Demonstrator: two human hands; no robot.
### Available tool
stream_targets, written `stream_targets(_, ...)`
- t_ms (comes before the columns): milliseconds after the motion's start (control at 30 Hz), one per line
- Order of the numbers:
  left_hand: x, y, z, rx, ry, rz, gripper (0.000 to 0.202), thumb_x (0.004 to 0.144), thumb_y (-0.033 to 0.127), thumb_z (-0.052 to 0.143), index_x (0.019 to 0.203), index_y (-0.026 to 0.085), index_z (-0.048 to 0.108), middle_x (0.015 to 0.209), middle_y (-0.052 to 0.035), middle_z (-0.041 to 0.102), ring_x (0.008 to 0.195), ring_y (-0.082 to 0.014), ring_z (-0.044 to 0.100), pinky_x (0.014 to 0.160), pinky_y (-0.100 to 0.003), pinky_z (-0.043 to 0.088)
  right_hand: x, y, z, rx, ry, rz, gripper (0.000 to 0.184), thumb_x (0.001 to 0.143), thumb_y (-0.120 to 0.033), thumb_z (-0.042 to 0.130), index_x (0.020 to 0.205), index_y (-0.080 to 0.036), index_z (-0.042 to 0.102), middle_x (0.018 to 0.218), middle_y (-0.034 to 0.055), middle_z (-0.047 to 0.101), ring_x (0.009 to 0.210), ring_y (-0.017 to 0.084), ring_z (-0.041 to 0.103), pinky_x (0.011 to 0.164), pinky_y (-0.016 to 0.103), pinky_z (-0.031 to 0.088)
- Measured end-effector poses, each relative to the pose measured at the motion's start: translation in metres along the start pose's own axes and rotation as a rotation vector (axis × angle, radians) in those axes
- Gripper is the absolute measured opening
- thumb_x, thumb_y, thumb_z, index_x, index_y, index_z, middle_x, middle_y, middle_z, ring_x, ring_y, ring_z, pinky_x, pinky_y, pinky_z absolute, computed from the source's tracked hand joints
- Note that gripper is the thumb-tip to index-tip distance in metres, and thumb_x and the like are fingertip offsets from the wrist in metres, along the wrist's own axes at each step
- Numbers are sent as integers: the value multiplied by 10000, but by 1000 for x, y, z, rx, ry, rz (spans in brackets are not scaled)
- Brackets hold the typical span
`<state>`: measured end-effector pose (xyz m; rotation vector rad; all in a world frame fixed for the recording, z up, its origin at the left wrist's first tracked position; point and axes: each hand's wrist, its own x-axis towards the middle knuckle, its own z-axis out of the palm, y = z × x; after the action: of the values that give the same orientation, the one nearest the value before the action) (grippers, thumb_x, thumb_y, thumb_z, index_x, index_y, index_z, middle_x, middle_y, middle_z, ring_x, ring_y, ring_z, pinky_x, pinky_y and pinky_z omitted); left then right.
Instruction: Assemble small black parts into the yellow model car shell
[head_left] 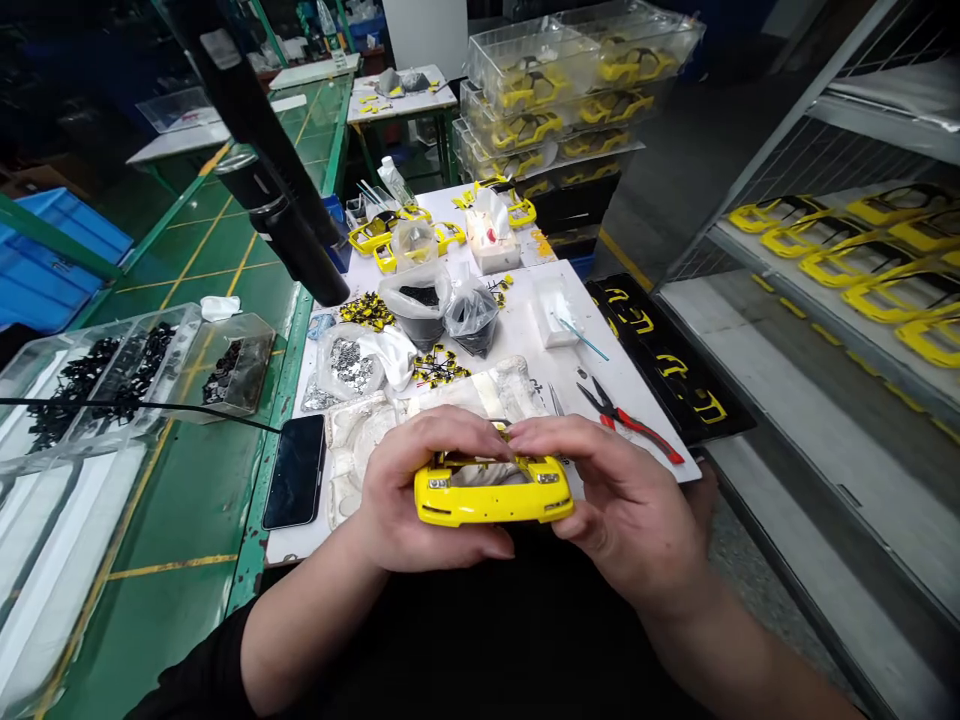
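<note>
Near field, lower centre: a glossy yellow model-car body shell (487,505) is held in both hands just above the bench, its lamp-fitted end facing the wearer. The left hand (427,490) and right hand (622,500) are curled and press in from either side, with the fingers (559,435) of both hands meeting over the shell's upper edge. The shell sits between the palms; the thumbs are hidden, so their placing cannot be told. The work in hand is this two-handed grip on the shell.

Immediately beyond, on a white-topped workbench (517,345), lie a black smartphone (295,470) at left and red-handled pliers (622,420) at right. Mid-field, clear plastic bags of small black parts (420,310) stand near scattered yellow-and-black pieces (367,310). A black tray with yellow pieces (667,360) lies at the bench's right edge. Far field, upper centre: stacked clear plastic boxes of yellow shells (555,100). Right of frame: a wire shelf rack of yellow shells (847,250). Left of frame: clear bins of black parts (97,385).
</note>
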<state>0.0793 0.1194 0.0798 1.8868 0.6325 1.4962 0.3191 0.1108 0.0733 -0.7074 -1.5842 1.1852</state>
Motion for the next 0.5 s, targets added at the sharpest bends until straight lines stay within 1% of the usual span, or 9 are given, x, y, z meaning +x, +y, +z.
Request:
stream_targets(67, -1, -1, 1, 4, 10, 7, 658, 749, 581, 1062, 1237, 222, 805, 1017, -91, 861, 899, -233, 806, 835, -339, 635, 1, 0, 0, -2, -2, 7, 452, 991, -651, 860, 1317, -340, 830, 1303, 91, 822, 1320, 344, 751, 1173, 508, 613)
stream_targets(133, -2, -2, 4, 14, 43, -6, 624, 751, 602, 1053, 1190, 226, 818, 961, -81, 862, 808, -204, 783, 785, -325, 611, 3, -1, 1, 0, 2, 16, 461, 974, -660, 873, 1306, -343, 836, 1296, 88, 824, 1309, 346, 753, 1161, 502, 620)
stream_targets(200, -2, -2, 6, 19, 95, -27, 592, 751, 625, 1041, 1137, 229, 828, 909, -65, 855, 727, -169, 743, 739, -308, 581, 4, -2, 3, 10, 7, 22, 460, 965, -657, 884, 1300, -344, 840, 1280, 78, 824, 1301, 335, 753, 1161, 480, 616)
stream_targets(267, 0, -2, 7, 15, 128, -46, 580, 741, 631, 1039, 1106, 229, 834, 879, -52, 847, 694, -151, 721, 717, -296, 567, 6, -3, 4, 20, 17, 28, 451, 967, -647, 888, 1294, -341, 844, 1267, 69, 820, 1291, 318, 751, 1161, 449, 608)
stream_targets(333, 2, -1, 6, 4, 114, -61, 598, 718, 618, 1055, 1114, 226, 840, 893, -49, 850, 735, -154, 739, 746, -288, 580, 7, -3, 5, 27, 29, 34, 440, 974, -640, 887, 1286, -332, 844, 1274, 66, 814, 1282, 306, 750, 1160, 427, 599)
stream_targets(433, 7, 2, 3, -63, 63, -99, 729, 679, 655, 1070, 1215, 220, 835, 997, -69, 864, 858, -189, 790, 820, -291, 612, 8, -3, 5, 42, 37, 48, 460, 977, -664, 874, 1286, -325, 842, 1294, 69, 805, 1284, 307, 745, 1161, 426, 592)
stream_targets(500, 9, 6, 1, -90, 47, -150, 729, 729, 650, 1053, 1269, 219, 820, 1045, -79, 858, 906, -209, 802, 837, -301, 624, 7, -3, 4, 50, 36, 58, 475, 974, -678, 870, 1290, -325, 841, 1301, 70, 802, 1291, 313, 741, 1167, 433, 587)
